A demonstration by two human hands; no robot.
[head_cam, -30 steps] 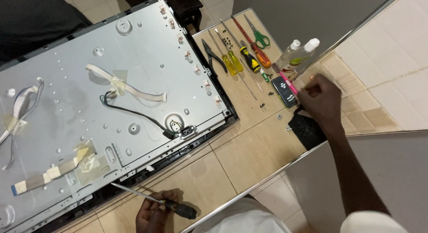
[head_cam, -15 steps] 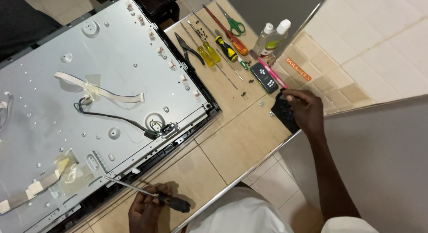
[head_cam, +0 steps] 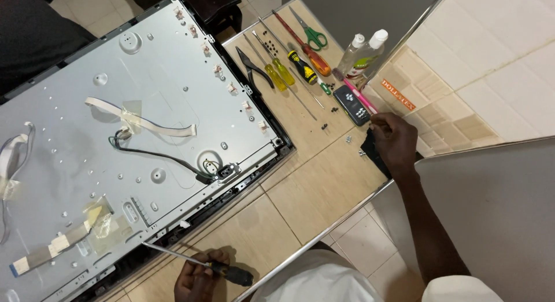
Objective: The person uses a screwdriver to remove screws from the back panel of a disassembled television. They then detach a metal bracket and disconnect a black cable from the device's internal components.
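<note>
Nearest, a screwdriver is gripped by the left hand, fingers curled round its black handle, its tip held at the lower edge of the panel. Farther out, the right hand is laid on a black object at the table edge; whether it is grasped cannot be told. Beyond, a remote, pliers, scissors and two bottles are laid out.

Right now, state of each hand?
Left hand: closed on a long screwdriver with a black handle.
Right hand: resting on a flat black object at the table edge; grip cannot be told.
</note>
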